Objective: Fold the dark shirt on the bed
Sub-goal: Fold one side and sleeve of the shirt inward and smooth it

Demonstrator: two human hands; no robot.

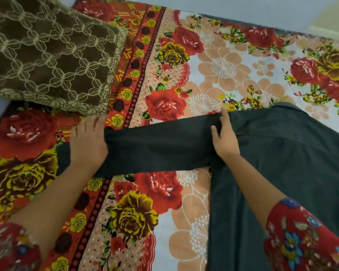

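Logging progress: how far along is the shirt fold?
Early. Done: the shirt lies spread on the bed. In hand: left hand at the end of the stretched-out sleeve, right hand pressing near the shoulder. Left: sleeve and body folds.

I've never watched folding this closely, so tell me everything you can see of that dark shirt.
The dark shirt is plain blackish-green cloth, smooth and matte. Its body lies flat at the right of the floral bedsheet; one long sleeve stretches out leftward. The left hand presses the sleeve's end, the right hand lies where sleeve meets body. Its lower part runs out of view.
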